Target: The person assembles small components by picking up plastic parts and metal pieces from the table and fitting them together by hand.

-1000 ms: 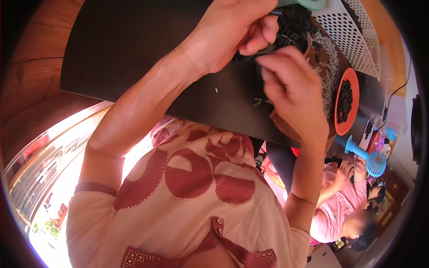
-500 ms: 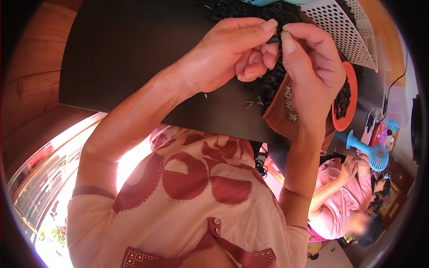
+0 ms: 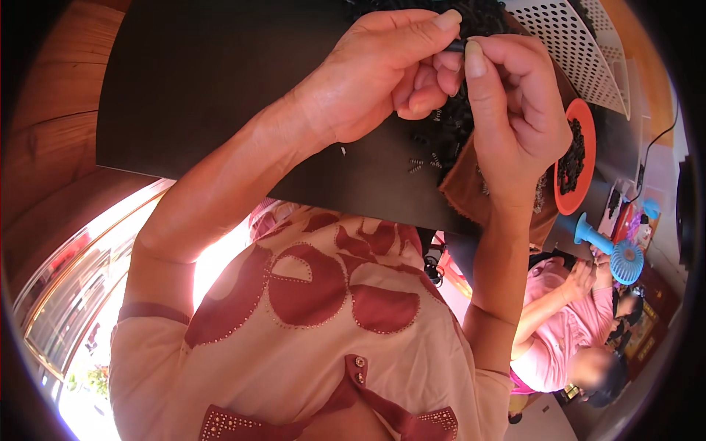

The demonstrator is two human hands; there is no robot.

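Above the dark table, my left hand [image 3: 390,73] pinches a small black tube-like part [image 3: 455,45] between thumb and fingers, the other fingers curled beneath. My right hand [image 3: 515,110] has its thumb and forefinger closed on the right end of the same part. Whether a smaller piece sits between those fingertips is too hidden to tell. Under the hands lies a pile of similar black parts [image 3: 457,117], partly covered by them. A few small metal springs [image 3: 417,165] rest on the table near it. More springs lie on a brown cloth [image 3: 462,187] below my right hand.
An orange-red bowl [image 3: 587,165] of small dark pieces stands right of my right hand. Behind it is a white perforated basket [image 3: 553,29]. A blue handheld fan [image 3: 625,262] stands farther right, beside a seated person in pink [image 3: 562,316]. The dark table's [image 3: 198,95] near edge runs under my forearms.
Both hands have shifted slightly within the view, and the black part shows more clearly between the fingertips. My right hand now covers more of the springs on the cloth.
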